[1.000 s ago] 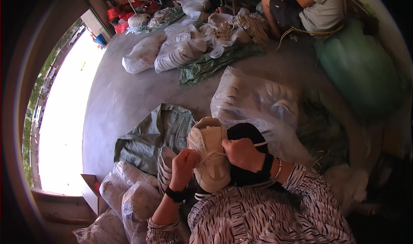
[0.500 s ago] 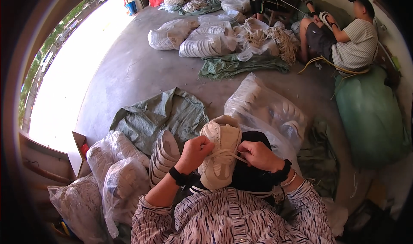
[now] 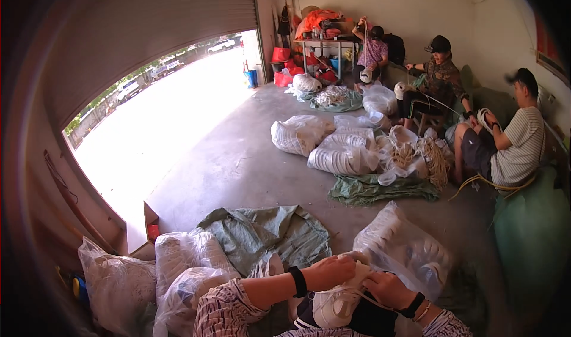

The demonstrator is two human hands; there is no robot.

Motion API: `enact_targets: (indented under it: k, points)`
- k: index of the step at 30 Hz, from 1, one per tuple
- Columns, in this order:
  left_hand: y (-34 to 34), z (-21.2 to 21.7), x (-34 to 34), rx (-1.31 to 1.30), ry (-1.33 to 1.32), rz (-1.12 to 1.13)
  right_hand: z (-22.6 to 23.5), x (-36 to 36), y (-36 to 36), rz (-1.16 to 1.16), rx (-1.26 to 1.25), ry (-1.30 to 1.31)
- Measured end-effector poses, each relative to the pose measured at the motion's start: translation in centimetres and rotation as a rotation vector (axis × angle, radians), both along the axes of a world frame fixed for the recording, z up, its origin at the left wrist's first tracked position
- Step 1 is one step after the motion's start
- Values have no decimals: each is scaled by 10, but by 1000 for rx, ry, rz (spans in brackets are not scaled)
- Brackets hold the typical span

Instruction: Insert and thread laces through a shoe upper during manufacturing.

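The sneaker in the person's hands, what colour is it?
The sneaker is creamy white; it shows best in the head view.

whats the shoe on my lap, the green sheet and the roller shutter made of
Shoe: perhaps matte leather or synthetic, from its smooth pale panels. Green sheet: likely dull woven plastic, from stiff creases. Roller shutter: probably dull metal, from its ribbing.

At ten o'clock hangs a grey slatted shutter point(image 3: 148, 46); at eleven, a blue upright bin point(image 3: 251, 78); at twelve, a red plastic tub point(image 3: 281, 54); at three, a seated co-worker point(image 3: 522, 132) in striped short sleeves.
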State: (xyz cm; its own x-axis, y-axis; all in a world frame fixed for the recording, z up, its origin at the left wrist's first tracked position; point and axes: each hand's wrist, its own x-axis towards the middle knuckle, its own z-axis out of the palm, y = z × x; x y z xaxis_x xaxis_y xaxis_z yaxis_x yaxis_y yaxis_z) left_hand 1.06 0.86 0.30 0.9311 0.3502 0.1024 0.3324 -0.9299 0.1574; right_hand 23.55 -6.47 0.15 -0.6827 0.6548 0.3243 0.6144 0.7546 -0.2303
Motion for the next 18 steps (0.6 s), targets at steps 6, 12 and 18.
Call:
enact_targets:
  k: [6,12,18]
  points:
    - [20,21,7,-220,231,-56,-9,-4,19,79,-251,-114]
    - [5,-6,12,-180,-112,63,-40,-9,40,-60,-488,-200]
    - [14,-58,8,-561,-325,147,-31,-17,36,-47,-468,-148]
